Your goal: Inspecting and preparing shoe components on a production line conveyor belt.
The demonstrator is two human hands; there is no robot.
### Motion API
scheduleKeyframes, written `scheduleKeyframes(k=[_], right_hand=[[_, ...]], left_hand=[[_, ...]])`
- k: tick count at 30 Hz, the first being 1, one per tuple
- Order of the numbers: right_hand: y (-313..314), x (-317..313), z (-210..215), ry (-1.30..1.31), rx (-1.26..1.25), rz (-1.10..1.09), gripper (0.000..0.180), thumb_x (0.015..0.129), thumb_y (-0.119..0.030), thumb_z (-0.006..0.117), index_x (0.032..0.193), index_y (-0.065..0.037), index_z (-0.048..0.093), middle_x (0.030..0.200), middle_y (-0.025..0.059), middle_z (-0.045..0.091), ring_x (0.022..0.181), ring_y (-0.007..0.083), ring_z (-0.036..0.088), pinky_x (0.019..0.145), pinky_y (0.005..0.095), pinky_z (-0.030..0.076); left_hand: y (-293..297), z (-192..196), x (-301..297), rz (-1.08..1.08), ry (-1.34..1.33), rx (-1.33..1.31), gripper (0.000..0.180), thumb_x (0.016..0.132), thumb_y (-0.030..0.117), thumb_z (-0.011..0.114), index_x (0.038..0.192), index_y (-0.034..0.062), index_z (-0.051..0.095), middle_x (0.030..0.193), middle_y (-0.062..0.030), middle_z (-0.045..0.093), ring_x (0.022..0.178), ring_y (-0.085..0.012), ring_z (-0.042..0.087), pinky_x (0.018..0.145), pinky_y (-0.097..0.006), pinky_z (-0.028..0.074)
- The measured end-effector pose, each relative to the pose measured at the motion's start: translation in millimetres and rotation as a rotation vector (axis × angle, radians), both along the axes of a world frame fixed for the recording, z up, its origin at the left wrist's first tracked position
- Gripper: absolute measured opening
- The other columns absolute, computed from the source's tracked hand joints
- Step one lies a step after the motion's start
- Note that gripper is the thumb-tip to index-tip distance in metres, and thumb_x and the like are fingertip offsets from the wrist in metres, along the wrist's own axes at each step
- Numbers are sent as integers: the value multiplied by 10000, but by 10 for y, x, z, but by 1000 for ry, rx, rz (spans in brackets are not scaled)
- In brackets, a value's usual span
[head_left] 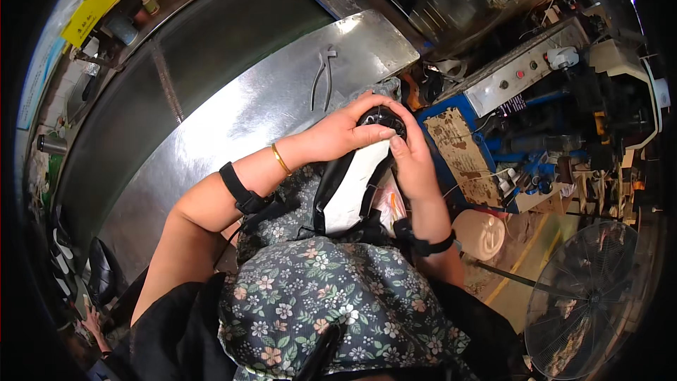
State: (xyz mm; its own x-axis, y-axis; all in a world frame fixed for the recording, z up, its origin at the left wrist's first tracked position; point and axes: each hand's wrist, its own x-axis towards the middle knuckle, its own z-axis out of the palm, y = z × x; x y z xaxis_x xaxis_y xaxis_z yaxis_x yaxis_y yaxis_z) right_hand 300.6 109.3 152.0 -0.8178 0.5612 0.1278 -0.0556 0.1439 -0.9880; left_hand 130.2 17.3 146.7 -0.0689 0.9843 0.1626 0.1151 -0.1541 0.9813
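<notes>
A black shoe upper (329, 187) lies bottom up above my lap, with a white insole (355, 187) showing along its underside. My left hand (350, 129) wraps over the toe end from the left, its thumb pressed on the folded black edge. From the right, my right hand (415, 159) closes round the same end, its thumb beside the left one. Fingers under the toe are partly hidden. Beyond my hands, metal pincers (324, 80) rest on the shiny metal table (233, 116). A floral apron (338, 310) covers my lap.
A dark conveyor belt (233, 35) curves behind the metal table. At right stand a blue machine with a control panel (518, 70), a pale plastic container (479, 236) and a large fan (592, 300). Another person's hand (92, 323) appears at lower left, near a black shoe (104, 268).
</notes>
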Motion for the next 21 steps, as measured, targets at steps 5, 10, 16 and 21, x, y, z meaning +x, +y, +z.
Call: scheduleKeyframes(k=[5, 10, 16, 21], right_hand=[[133, 230, 90, 146, -439, 122, 535, 918, -163, 597, 1383, 30, 415, 1423, 162, 437, 1343, 262, 404, 1131, 373, 295], [323, 1029, 475, -110, -415, 112, 647, 857, -310, 603, 1361, 59, 431, 1390, 162, 473, 1316, 260, 439, 1133, 383, 305], [-208, 1589, 353, -153, -733, 20, 627, 884, -364, 523, 1345, 55, 453, 1353, 175, 523, 1254, 290, 505, 1083, 405, 375], [-298, 1207, -77, 104, -632, -97, 617, 906, -396, 481, 1341, 41, 464, 1342, 185, 536, 1225, 292, 532, 1050, 412, 410]], left_hand=[[-55, 291, 415, 243, 369, -82, 789, 755, 363, 813, 1380, 66, 434, 1360, -184, 479, 1313, -354, 403, 1099, -441, 331], [-194, 602, 1019, -142, 308, 411, 750, 795, 424, 754, 1373, 41, 469, 1430, -281, 396, 1386, -451, 308, 1134, -490, 276], [338, -184, 263, -68, 308, 315, 382, 844, 193, 719, 1193, 65, 633, 1294, -178, 588, 1186, -338, 571, 1000, -402, 461], [493, -975, -990, 596, 639, -166, 326, 843, 218, 642, 1106, 27, 626, 1228, -190, 597, 1131, -375, 563, 967, -423, 461]])
